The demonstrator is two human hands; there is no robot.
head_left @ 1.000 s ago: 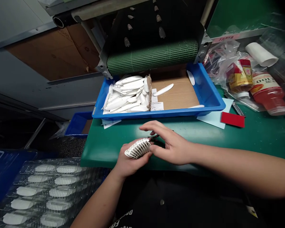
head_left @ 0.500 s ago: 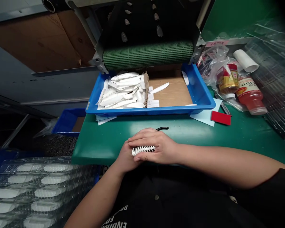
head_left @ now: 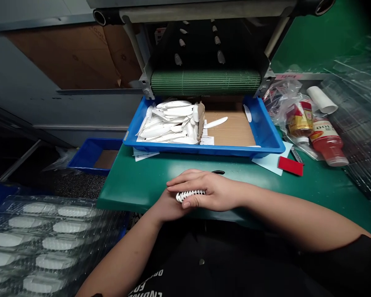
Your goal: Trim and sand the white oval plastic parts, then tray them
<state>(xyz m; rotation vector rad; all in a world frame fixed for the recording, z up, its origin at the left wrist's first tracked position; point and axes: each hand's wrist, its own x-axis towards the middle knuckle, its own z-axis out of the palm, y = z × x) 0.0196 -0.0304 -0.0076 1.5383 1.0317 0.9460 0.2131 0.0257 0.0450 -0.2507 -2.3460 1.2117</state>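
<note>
Both my hands are closed together around a white piece with a row of comb-like teeth (head_left: 191, 195) near the table's front edge. My right hand (head_left: 212, 190) wraps over it from the right, fingers lying across my left hand and thumb along the near side. From the left, my left hand (head_left: 170, 206) cups the piece; its fingers are mostly hidden. Only the toothed side shows between the hands. Just beyond my right hand, a thin black curved thing (head_left: 218, 172) lies on the green table (head_left: 126, 181), partly covered.
A blue bin (head_left: 204, 150) with a pile of white elongated parts (head_left: 170, 123) sits under a green conveyor belt (head_left: 205, 82). Bottles (head_left: 327, 142) in plastic and a red block (head_left: 290, 166) lie right. Clear trays (head_left: 64, 227) with white pieces stand lower left.
The whole view has shifted, so the bin and conveyor appear lower and slightly to the right. My hands keep the same grip on the white toothed piece.
</note>
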